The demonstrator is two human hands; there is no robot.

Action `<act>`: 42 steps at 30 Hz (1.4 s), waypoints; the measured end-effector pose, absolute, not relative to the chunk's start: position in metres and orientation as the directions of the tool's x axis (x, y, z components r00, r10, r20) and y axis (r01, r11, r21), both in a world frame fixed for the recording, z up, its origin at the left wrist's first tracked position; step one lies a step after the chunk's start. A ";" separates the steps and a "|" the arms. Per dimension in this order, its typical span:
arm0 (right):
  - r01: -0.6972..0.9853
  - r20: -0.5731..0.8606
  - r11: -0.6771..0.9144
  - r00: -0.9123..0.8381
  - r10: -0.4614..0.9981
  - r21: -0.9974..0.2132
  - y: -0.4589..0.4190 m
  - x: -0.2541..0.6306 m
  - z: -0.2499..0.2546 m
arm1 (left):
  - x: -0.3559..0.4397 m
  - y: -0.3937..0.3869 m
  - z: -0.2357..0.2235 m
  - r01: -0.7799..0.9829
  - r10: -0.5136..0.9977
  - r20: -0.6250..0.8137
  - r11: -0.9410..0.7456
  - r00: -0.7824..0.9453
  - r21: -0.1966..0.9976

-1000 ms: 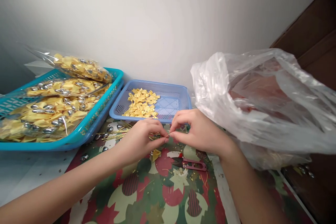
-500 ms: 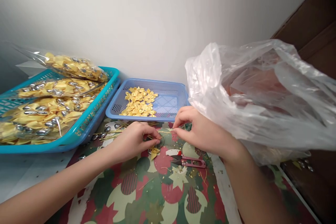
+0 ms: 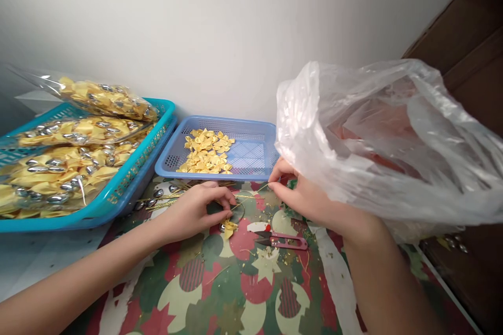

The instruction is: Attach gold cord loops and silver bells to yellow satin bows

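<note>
A thin gold cord (image 3: 253, 192) stretches between my two hands over the patterned table cover. My left hand (image 3: 202, 208) pinches it, fingers closed, and a loop of the cord curls beside the fingertips. Just below that hand is a yellow ribbon bow (image 3: 229, 229) with a small silver bead partly showing. My right hand (image 3: 298, 188) is closed in a pinch on the other part of the cord, next to the plastic bag. Pink-handled thread snips (image 3: 281, 239) lie on the table below and between the hands.
A blue basket (image 3: 265, 124) holds many yellow bows. To the left, a turquoise basket (image 3: 168, 115) carries clear bags of bows with silver beads. Gold cords (image 3: 161, 203) and loose silver beads lie by my left hand. A large plastic bag (image 3: 306, 115) bulges at right.
My right hand has moved a little right and up, drawing the cord longer between the hands. My left hand has shifted slightly left, still pinching. The view has shifted a little.
</note>
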State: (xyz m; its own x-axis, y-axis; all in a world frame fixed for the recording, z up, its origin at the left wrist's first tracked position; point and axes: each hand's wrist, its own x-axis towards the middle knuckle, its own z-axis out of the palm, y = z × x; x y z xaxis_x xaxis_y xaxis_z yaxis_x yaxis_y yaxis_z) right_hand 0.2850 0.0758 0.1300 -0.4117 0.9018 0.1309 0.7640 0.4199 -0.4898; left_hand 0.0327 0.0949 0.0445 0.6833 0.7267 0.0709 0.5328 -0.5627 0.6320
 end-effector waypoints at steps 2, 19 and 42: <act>0.754 0.117 0.406 -0.408 0.905 -0.516 0.079 0.287 0.130 | 0.031 0.094 0.043 0.517 0.719 0.072 -0.561 0.691 0.646; 0.818 0.536 0.389 -0.119 0.836 -0.424 0.084 0.263 0.108 | 0.028 0.084 0.040 0.477 0.694 0.086 -0.574 0.715 0.666; 0.693 -0.152 0.525 -0.663 0.733 -0.494 0.072 0.236 0.096 | 0.030 0.075 0.038 0.504 0.723 0.155 -0.602 0.673 0.619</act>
State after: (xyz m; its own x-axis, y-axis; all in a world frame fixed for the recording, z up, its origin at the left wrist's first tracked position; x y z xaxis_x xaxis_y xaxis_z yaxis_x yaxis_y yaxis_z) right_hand 0.2361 0.0725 0.0960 -0.6630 0.7330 -0.1523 0.6934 0.5245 -0.4941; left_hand 0.0300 0.0754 0.0377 0.6732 0.7231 0.1547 0.5044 -0.6020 0.6190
